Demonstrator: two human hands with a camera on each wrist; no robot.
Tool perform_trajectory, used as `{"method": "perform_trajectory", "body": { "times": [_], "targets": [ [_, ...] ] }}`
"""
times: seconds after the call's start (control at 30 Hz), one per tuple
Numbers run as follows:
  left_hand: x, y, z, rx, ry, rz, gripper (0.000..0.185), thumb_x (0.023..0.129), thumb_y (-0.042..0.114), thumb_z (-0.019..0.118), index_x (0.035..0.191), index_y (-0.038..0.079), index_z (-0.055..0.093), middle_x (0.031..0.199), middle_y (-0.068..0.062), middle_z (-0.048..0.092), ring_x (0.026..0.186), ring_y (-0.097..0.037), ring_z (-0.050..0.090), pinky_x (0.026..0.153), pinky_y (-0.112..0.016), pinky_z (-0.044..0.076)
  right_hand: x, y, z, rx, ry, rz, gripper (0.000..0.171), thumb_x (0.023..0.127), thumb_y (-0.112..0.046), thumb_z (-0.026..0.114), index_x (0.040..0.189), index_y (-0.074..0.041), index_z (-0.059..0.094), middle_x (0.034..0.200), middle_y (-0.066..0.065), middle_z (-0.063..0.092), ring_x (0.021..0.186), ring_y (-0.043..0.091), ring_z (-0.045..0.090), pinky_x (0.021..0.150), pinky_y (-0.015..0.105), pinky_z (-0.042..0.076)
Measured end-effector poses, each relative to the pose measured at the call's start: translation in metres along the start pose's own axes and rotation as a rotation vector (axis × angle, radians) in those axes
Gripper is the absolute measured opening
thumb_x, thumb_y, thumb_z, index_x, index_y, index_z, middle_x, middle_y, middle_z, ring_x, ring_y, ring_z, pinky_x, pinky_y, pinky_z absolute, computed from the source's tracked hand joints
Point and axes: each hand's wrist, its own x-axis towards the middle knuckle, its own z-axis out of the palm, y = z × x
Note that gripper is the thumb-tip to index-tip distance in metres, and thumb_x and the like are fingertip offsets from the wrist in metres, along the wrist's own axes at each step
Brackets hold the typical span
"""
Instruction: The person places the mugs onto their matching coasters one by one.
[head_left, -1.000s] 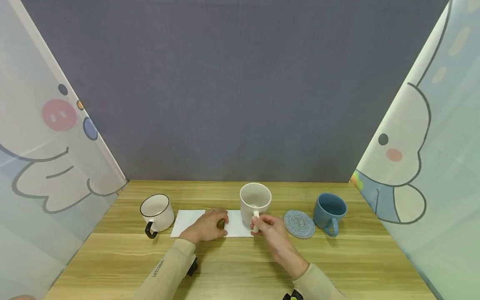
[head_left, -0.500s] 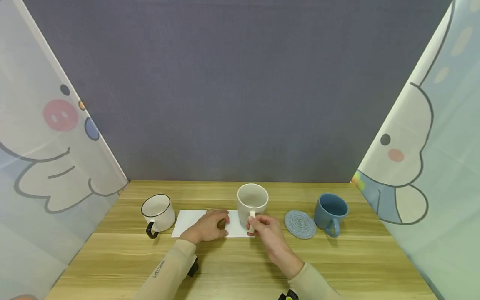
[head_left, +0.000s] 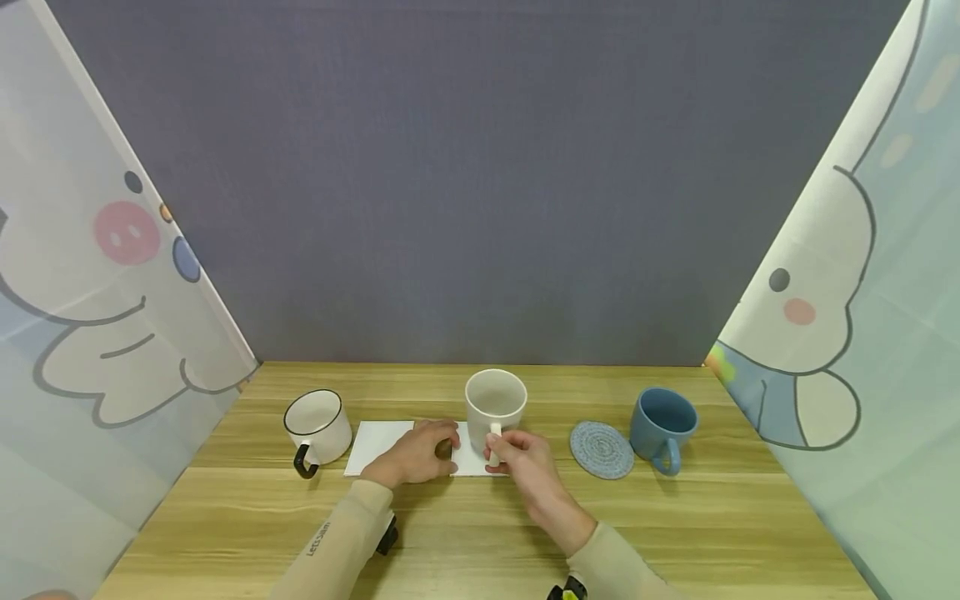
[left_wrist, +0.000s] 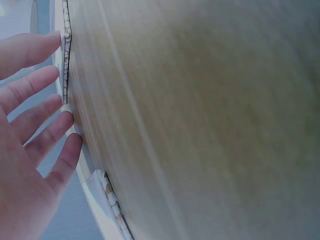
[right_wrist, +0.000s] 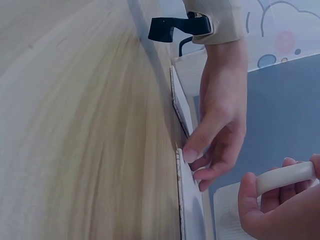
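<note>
My right hand [head_left: 528,467] grips the handle of a white mug [head_left: 495,396] from the right. The mug overlaps the right of two white square coasters [head_left: 462,458]; in the right wrist view the coaster [right_wrist: 191,205] lies flat on the wood beside it. My left hand [head_left: 415,454] lies over the gap between the coasters, fingers relaxed and slightly spread. Its thumb touches the right coaster's near left corner, and its fingertips reach the same edge farther back. The left coaster [head_left: 375,442] is partly hidden by this hand. In the left wrist view, the left hand's fingers [left_wrist: 42,127] meet a coaster's edge.
On the left stands a white enamel mug [head_left: 318,425] with a black rim and handle. A round blue woven coaster [head_left: 602,450] lies to the right, beside a blue mug [head_left: 663,425]. A dark grey panel [head_left: 480,183] rises behind the wooden table [head_left: 465,550].
My right hand has carried the white mug a little to the left over the right coaster, toward my left hand. The left hand stays in place at the coaster's edge.
</note>
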Motion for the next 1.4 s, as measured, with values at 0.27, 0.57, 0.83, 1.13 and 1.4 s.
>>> {"method": "perform_trajectory", "body": {
  "times": [0.27, 0.57, 0.83, 1.13, 1.4],
  "targets": [
    [0.001, -0.001, 0.001, -0.006, 0.008, 0.008, 0.027, 0.085, 0.021, 0.08, 0.107, 0.017, 0.065, 0.145, -0.015, 0.055, 0.132, -0.042, 0.048, 0.105, -0.062, 0.041, 0.002, 0.005, 0.004, -0.007, -0.007, 0.004, 0.021, 0.098, -0.011, 0.068, 0.089, 0.008, 0.066, 0.082, 0.005, 0.066, 0.083, 0.015, 0.062, 0.078, 0.035, 0.059],
    [0.001, -0.003, 0.002, 0.002, 0.025, 0.021, 0.026, 0.084, 0.02, 0.081, 0.105, 0.016, 0.065, 0.143, -0.016, 0.057, 0.13, -0.043, 0.05, 0.105, -0.062, 0.041, 0.005, 0.011, 0.006, -0.019, -0.016, 0.015, 0.023, 0.097, -0.012, 0.069, 0.091, 0.009, 0.066, 0.081, 0.005, 0.066, 0.082, 0.015, 0.062, 0.08, 0.039, 0.059],
    [0.001, -0.004, 0.003, -0.004, 0.047, 0.048, 0.026, 0.083, 0.02, 0.082, 0.101, 0.015, 0.064, 0.14, -0.013, 0.06, 0.127, -0.042, 0.052, 0.102, -0.064, 0.042, 0.007, 0.016, 0.01, -0.054, -0.026, 0.023, 0.025, 0.097, -0.012, 0.069, 0.09, 0.012, 0.067, 0.081, 0.005, 0.068, 0.08, 0.014, 0.062, 0.081, 0.042, 0.058],
    [0.002, -0.006, 0.004, -0.005, 0.059, 0.063, 0.025, 0.083, 0.02, 0.083, 0.099, 0.016, 0.063, 0.14, -0.01, 0.061, 0.123, -0.039, 0.055, 0.1, -0.062, 0.044, 0.007, 0.016, 0.012, -0.065, -0.061, 0.033, 0.024, 0.099, -0.012, 0.066, 0.091, 0.01, 0.066, 0.082, 0.003, 0.067, 0.083, 0.014, 0.062, 0.086, 0.046, 0.058],
    [0.001, -0.007, 0.004, -0.009, 0.057, 0.053, 0.025, 0.084, 0.02, 0.083, 0.101, 0.016, 0.065, 0.137, -0.008, 0.062, 0.123, -0.038, 0.055, 0.1, -0.061, 0.044, 0.003, 0.019, 0.012, -0.088, -0.064, 0.03, 0.027, 0.099, -0.015, 0.067, 0.096, 0.011, 0.067, 0.084, 0.004, 0.067, 0.085, 0.014, 0.062, 0.088, 0.05, 0.056]
  ]
}}
